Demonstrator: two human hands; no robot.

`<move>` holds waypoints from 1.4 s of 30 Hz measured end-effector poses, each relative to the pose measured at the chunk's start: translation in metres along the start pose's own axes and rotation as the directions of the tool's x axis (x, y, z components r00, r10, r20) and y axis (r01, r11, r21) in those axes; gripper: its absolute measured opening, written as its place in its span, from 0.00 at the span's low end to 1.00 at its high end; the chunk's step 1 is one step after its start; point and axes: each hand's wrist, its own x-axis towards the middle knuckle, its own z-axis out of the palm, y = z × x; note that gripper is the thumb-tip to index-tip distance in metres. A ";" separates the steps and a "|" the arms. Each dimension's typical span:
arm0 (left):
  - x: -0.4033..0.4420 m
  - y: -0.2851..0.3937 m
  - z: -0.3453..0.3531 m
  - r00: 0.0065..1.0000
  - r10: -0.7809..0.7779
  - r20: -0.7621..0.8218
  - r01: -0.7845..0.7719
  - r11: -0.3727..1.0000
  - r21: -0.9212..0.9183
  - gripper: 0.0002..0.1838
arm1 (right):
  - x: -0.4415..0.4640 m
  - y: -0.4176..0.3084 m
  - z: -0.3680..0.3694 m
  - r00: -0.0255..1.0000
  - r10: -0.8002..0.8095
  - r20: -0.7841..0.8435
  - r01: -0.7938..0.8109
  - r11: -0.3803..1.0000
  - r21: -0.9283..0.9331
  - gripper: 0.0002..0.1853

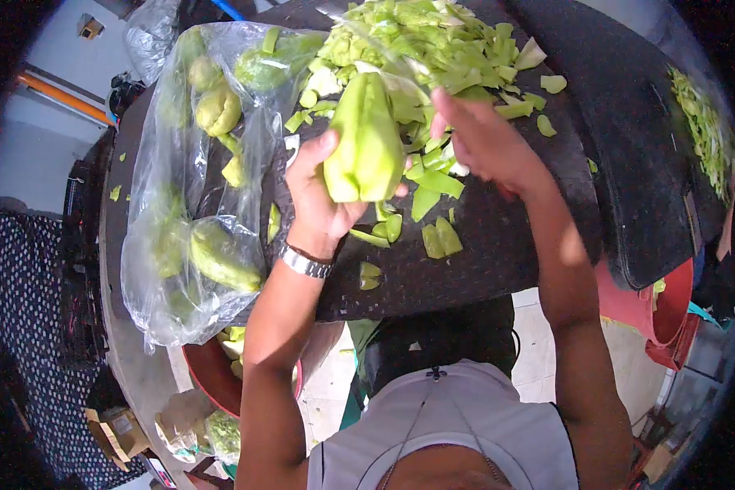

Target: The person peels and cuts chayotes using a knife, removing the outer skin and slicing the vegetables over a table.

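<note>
My left hand (322, 184), with a metal watch on its wrist, is wrapped round a pale green chayote (363, 139), held upright above the dark table. Its sides look peeled into flat facets, and its lower end is cut flat. My right hand (490, 143) is closed just right of the chayote. A knife (400, 69), smeared by motion, slants up and left from its fingers past the chayote's top; the handle is mostly hidden. Behind both hands lies a large heap of green peelings (425, 41). Loose cut pieces (443, 237) lie below the hands.
A clear plastic bag (163, 302) at the left holds several whole chayotes (220, 253). Under the table's near edge stands a red tub (204, 371) with green pieces. Another red container (674, 306) is at the right, near a black surface (645, 180).
</note>
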 end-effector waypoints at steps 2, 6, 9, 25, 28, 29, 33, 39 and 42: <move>0.003 0.003 0.004 0.999 0.042 0.014 -0.043 0.999 0.023 0.39 | -0.004 -0.010 -0.012 0.941 0.254 0.225 -0.302 0.929 0.215 0.32; 0.010 0.006 -0.006 0.999 0.002 0.036 0.000 0.997 -0.073 0.33 | 0.000 0.003 0.014 0.965 -0.233 -0.117 0.210 0.961 -0.179 0.31; 0.012 -0.001 -0.016 0.998 0.016 0.068 0.001 0.970 -0.243 0.29 | -0.025 -0.038 0.016 0.982 -0.185 0.043 0.188 0.909 -0.371 0.24; 0.007 -0.009 -0.007 0.986 0.095 -0.134 -0.113 0.984 -0.138 0.22 | -0.017 -0.019 0.008 0.929 -0.358 0.087 0.351 0.786 -0.509 0.24; 0.007 -0.006 -0.002 0.987 0.023 -0.158 -0.058 0.974 -0.220 0.22 | -0.021 -0.027 0.007 0.937 -0.336 0.095 0.337 0.799 -0.499 0.23; 0.007 -0.003 0.002 0.994 -0.007 -0.111 -0.017 0.977 -0.211 0.23 | -0.022 -0.026 0.009 0.920 -0.375 0.111 0.379 0.785 -0.490 0.23; 0.006 -0.003 -0.004 0.993 0.016 -0.118 -0.030 0.992 -0.124 0.27 | -0.004 -0.014 -0.006 0.946 -0.324 0.004 0.282 0.816 -0.504 0.29; 0.006 -0.008 -0.014 0.992 0.031 -0.124 -0.072 0.936 -0.344 0.29 | -0.020 -0.024 0.012 0.895 -0.428 0.126 0.433 0.764 -0.478 0.25; 0.006 0.002 -0.004 0.998 -0.002 -0.065 -0.004 0.996 -0.089 0.32 | -0.002 -0.013 -0.009 0.980 -0.193 -0.053 0.137 0.843 -0.520 0.27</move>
